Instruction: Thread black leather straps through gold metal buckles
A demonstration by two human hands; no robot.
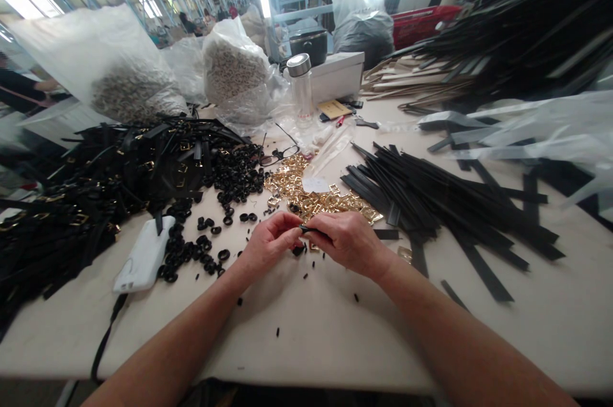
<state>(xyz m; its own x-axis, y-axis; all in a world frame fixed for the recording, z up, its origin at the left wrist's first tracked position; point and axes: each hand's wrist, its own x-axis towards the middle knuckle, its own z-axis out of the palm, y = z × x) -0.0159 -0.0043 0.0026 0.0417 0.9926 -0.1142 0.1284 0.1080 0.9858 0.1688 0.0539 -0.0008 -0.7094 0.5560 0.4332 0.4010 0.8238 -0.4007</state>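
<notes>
At the middle of the table, my left hand (272, 242) and my right hand (348, 239) meet fingertip to fingertip. Both are pinched on a thin black strap (311, 229), whose far end seems to come out past the right hand. Fingers hide most of it, so I cannot tell whether a buckle is on it. Just behind lies a heap of gold buckles (330, 204). Small black rings (223, 255) are scattered left of my left hand. A pile of flat black straps (431, 196) fans out right of my right hand.
Buckled black straps (143, 158) are heaped at left, near a white power bank (145, 255) with a cable. Behind stand a glass bottle (301, 91), eyeglasses (282, 150) and a bag of small pieces (234, 68). Clear plastic (541, 126) covers straps at right.
</notes>
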